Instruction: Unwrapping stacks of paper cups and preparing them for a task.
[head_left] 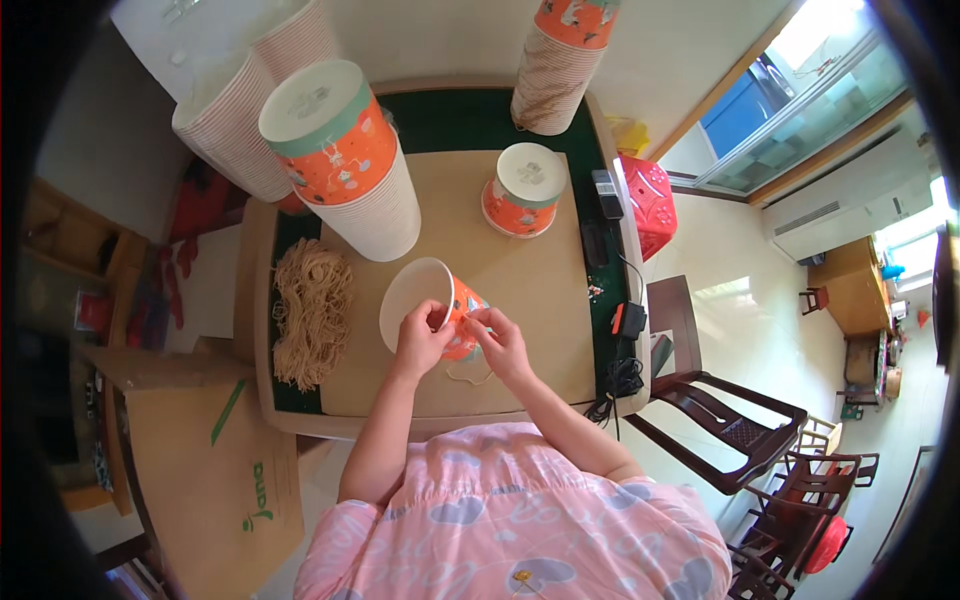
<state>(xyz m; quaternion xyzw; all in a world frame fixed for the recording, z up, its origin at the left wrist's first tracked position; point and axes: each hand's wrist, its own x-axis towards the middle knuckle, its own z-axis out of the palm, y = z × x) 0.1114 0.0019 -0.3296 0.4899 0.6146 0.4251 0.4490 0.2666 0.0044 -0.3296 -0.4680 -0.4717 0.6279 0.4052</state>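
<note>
An orange-and-white paper bucket [410, 290] lies tilted on its side, its open mouth toward the left. My left hand [422, 338] is closed on its rim, thumb outside and fingers partly inside. Against the printed outer wall my right hand [497, 342] pinches, close to the left fingertips; what lies between its fingers is small and mostly hidden, seemingly a thin string. A tan string [470, 380] trails in a loop below the bucket. Left of it lies a bundle of tan string [312, 312]. Another paper bucket [528, 185] stands upside down behind.
Tall stacks of nested paper buckets stand at the back left [345, 160] and back right [557, 75] of the table. Cardboard [450, 190] covers the tabletop. Black cables [625, 378] run along the right edge. A large carton [210, 450] is at left, a dark chair [720, 420] at right.
</note>
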